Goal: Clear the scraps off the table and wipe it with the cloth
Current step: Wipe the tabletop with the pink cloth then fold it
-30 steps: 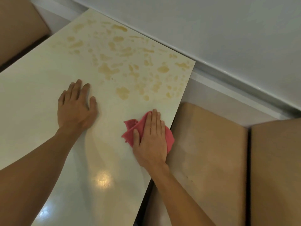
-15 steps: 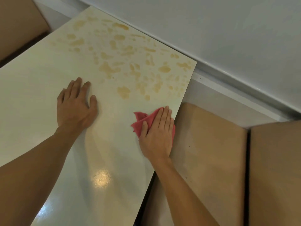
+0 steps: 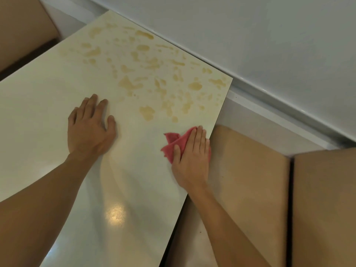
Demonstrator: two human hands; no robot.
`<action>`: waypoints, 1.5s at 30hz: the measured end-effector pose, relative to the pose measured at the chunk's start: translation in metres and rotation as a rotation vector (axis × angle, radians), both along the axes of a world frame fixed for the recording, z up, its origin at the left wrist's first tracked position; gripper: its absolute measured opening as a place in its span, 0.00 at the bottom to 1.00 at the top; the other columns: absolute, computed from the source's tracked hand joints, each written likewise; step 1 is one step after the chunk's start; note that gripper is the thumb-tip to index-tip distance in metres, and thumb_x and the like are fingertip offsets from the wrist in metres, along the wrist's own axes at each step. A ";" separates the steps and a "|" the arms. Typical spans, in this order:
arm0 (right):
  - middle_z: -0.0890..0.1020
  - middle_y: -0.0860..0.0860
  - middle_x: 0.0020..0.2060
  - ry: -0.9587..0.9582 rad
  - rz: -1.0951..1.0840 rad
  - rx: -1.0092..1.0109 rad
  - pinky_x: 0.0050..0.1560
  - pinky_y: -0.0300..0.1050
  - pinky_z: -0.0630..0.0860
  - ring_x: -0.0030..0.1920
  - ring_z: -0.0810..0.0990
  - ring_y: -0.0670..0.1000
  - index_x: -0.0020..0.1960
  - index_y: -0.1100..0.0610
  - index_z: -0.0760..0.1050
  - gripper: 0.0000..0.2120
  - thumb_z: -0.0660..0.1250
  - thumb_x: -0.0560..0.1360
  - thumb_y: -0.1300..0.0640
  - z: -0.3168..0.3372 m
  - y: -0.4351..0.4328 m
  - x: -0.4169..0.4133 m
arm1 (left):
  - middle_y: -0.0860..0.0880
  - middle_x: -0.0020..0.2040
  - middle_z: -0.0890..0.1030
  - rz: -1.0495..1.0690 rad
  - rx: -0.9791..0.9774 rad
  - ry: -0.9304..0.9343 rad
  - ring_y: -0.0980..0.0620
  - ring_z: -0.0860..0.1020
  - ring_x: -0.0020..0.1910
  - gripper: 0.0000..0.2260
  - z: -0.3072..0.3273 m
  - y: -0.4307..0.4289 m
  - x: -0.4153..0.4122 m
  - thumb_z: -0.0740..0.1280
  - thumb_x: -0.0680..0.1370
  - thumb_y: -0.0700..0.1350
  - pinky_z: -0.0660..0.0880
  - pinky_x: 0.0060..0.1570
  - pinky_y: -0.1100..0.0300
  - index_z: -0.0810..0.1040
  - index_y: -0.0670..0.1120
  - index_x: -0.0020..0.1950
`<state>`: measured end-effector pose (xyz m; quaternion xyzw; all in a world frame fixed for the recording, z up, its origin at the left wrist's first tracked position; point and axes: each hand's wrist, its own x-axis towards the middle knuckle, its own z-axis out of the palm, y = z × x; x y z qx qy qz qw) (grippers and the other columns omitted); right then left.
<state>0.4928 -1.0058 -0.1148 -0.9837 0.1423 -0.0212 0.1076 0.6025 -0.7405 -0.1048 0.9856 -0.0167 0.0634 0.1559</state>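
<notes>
Wiping stage, by the look of it: no loose scraps visible on the cream worktop (image 3: pixel 38 105), only yellow-brown stains (image 3: pixel 147 112) scattered beyond both hands toward the far edge.

Flat on the bare surface, left hand (image 3: pixel 90 128): open, fingers straight and slightly spread, thumb out to the side, gripping nothing, probably bracing.

To its right and well apart, red cloth (image 3: pixel 173 140) bunched on the worktop, mostly pinned beneath the right hand (image 3: pixel 192 157), a crumpled corner sticking out on the thumb side. Right hand pressed palm-down on the cloth, fingers straight and close together, not curled round it, little finger at the worktop's right edge. Nearest stain just ahead of those fingertips and a little to the left.

Next move likely calling for a firm push of the cloth forward and leftward into the stained patch, steady downward pressure, repeated passes if dried on.

Right of the right hand, below the worktop edge, tan seat cushions (image 3: pixel 250 180); beyond them, a pale ledge (image 3: pixel 279 114).
</notes>
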 end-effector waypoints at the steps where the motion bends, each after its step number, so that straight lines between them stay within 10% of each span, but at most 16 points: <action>1: 0.44 0.58 0.84 0.000 0.017 0.002 0.83 0.53 0.40 0.84 0.41 0.55 0.83 0.65 0.43 0.38 0.44 0.84 0.40 0.000 -0.004 0.003 | 0.48 0.85 0.59 -0.002 0.001 -0.001 0.47 0.55 0.84 0.28 0.000 0.000 0.000 0.52 0.83 0.58 0.52 0.81 0.46 0.63 0.51 0.82; 9: 0.44 0.61 0.84 0.081 -0.159 0.024 0.83 0.56 0.40 0.84 0.41 0.57 0.83 0.67 0.41 0.41 0.42 0.81 0.39 0.005 -0.078 0.118 | 0.48 0.85 0.59 -0.003 0.008 -0.008 0.48 0.54 0.84 0.28 -0.001 0.001 0.000 0.51 0.83 0.58 0.52 0.81 0.46 0.63 0.51 0.82; 18: 0.42 0.56 0.84 0.036 0.182 0.008 0.83 0.52 0.40 0.84 0.38 0.52 0.84 0.63 0.41 0.37 0.46 0.85 0.40 0.012 0.013 -0.016 | 0.48 0.84 0.61 0.015 0.000 -0.014 0.48 0.56 0.83 0.28 -0.001 0.000 0.001 0.52 0.82 0.58 0.53 0.80 0.46 0.65 0.51 0.81; 25: 0.45 0.60 0.84 0.085 -0.154 -0.042 0.83 0.56 0.42 0.84 0.42 0.56 0.84 0.65 0.43 0.41 0.41 0.83 0.36 0.007 -0.041 0.099 | 0.48 0.84 0.60 0.008 0.003 -0.010 0.48 0.56 0.83 0.28 -0.001 0.000 0.001 0.53 0.83 0.58 0.53 0.81 0.46 0.64 0.51 0.82; 31: 0.46 0.55 0.84 0.020 0.246 -0.070 0.83 0.52 0.42 0.84 0.42 0.52 0.84 0.62 0.46 0.36 0.44 0.86 0.38 0.007 -0.028 0.030 | 0.48 0.84 0.61 0.015 -0.009 -0.019 0.48 0.56 0.83 0.28 0.002 -0.001 -0.001 0.53 0.82 0.58 0.54 0.80 0.46 0.65 0.50 0.81; 36: 0.46 0.59 0.84 0.063 -0.117 -0.048 0.83 0.55 0.42 0.84 0.43 0.55 0.84 0.64 0.45 0.36 0.42 0.84 0.41 0.012 -0.049 0.099 | 0.48 0.84 0.61 0.010 0.005 -0.020 0.48 0.56 0.83 0.28 0.003 -0.002 0.000 0.53 0.82 0.58 0.53 0.80 0.46 0.65 0.50 0.81; 41: 0.46 0.55 0.84 0.016 0.287 -0.054 0.83 0.51 0.42 0.84 0.42 0.52 0.84 0.62 0.45 0.34 0.43 0.86 0.42 0.009 -0.038 0.051 | 0.48 0.84 0.60 0.011 0.006 -0.012 0.48 0.56 0.83 0.28 0.003 -0.002 0.000 0.52 0.82 0.58 0.53 0.81 0.46 0.65 0.50 0.81; 45: 0.47 0.58 0.84 0.032 -0.049 -0.046 0.83 0.55 0.43 0.84 0.43 0.54 0.84 0.63 0.45 0.37 0.40 0.83 0.40 0.006 -0.058 0.077 | 0.48 0.84 0.60 0.017 0.010 -0.019 0.48 0.56 0.83 0.27 0.001 -0.001 0.001 0.52 0.83 0.57 0.53 0.80 0.47 0.65 0.50 0.81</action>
